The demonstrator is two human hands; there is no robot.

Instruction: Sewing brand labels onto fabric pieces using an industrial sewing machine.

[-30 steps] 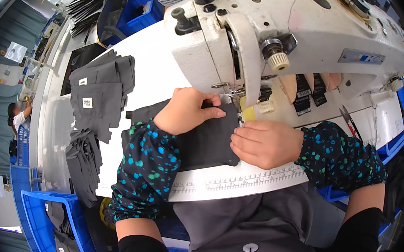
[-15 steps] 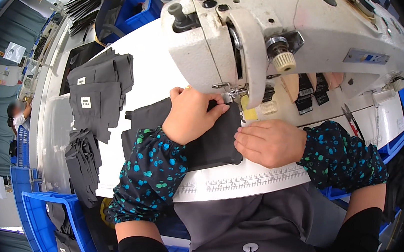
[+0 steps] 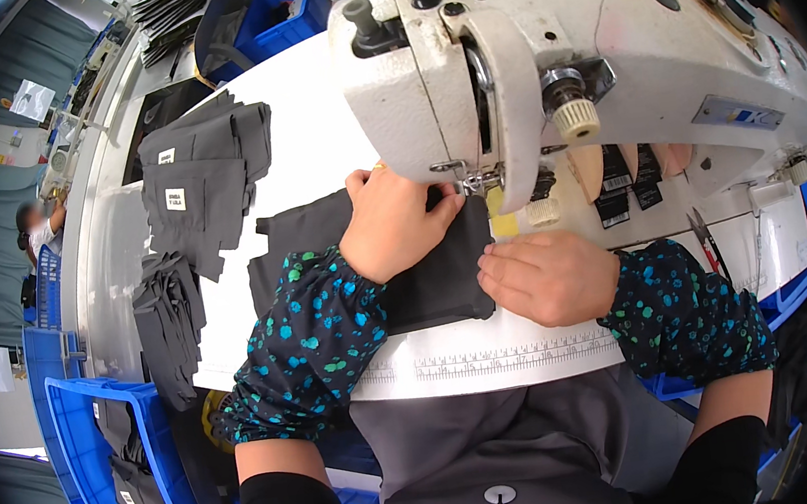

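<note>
A dark grey fabric piece [image 3: 428,284] lies flat on the white sewing table [image 3: 311,153], under the needle of a white industrial sewing machine [image 3: 552,62]. My left hand [image 3: 395,223] presses down on the fabric, its fingers reaching to the presser foot [image 3: 471,183]. On the fabric's right edge rests my right hand [image 3: 548,280], fingers curled, just in front of the machine. Both forearms wear dark sleeves with teal dots.
Stacks of dark cut pieces with small white labels [image 3: 198,176] lie at the table's left, a smaller pile [image 3: 170,321] nearer me. Blue bins [image 3: 96,451] stand to the left. A ruler strip [image 3: 497,356] runs along the table's front edge. Another person [image 3: 38,231] works far left.
Both hands have slid the fabric toward the needle; my left hand has moved further under the machine head, and my right hand has followed slightly.
</note>
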